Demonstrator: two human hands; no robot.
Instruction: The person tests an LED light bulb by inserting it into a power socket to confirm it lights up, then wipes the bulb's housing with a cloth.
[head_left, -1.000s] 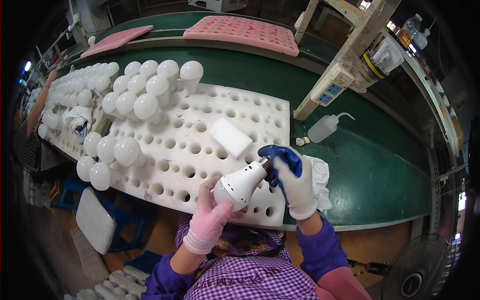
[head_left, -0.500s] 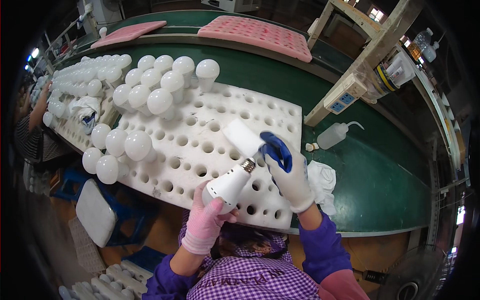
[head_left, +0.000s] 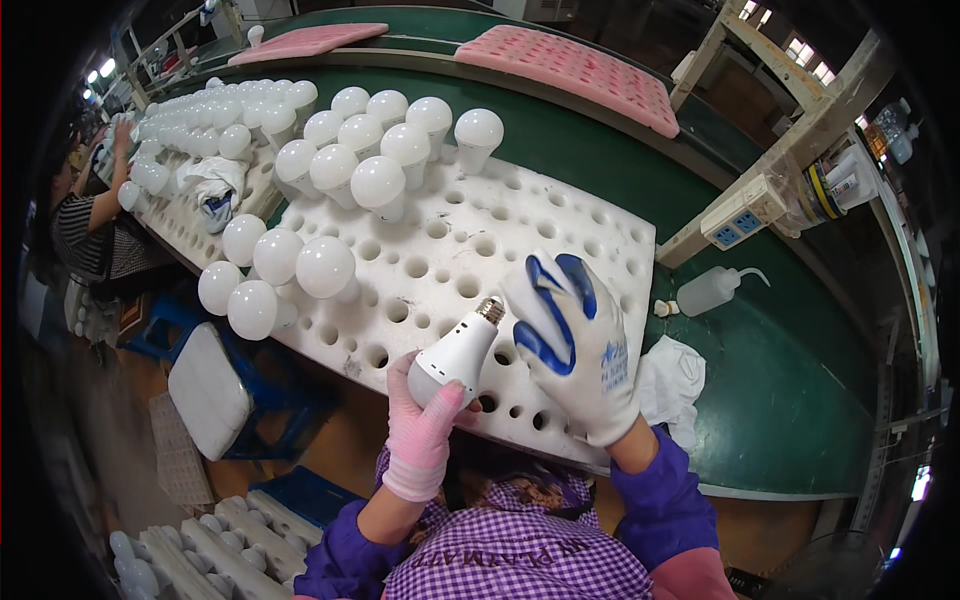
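My left hand (head_left: 422,425), in a pink-and-white glove, grips a white LED light bulb (head_left: 455,352) by its round end. The bulb is tilted, its metal screw base pointing up and to the right. Right of the base is my right hand (head_left: 590,360), in a white glove with blue-coated fingers. Its fingers curl around a white block-like pad (head_left: 527,300), partly hidden by the glove and close to the screw base. Whether pad and base touch, I cannot tell. Beneath both hands lies a white foam tray (head_left: 430,240) with rows of holes.
Several bulbs (head_left: 378,182) stand in the tray's left part. A squeeze bottle (head_left: 708,290) and white cloth (head_left: 672,385) lie on the green bench at right, near a socket box (head_left: 745,213) on a post. A co-worker (head_left: 95,215) and a stool (head_left: 210,390) are at left.
My right hand has turned, showing more of its back, and the pad has moved from above the bulb's base to beside it. My left hand still holds the bulb. The whole view has shifted.
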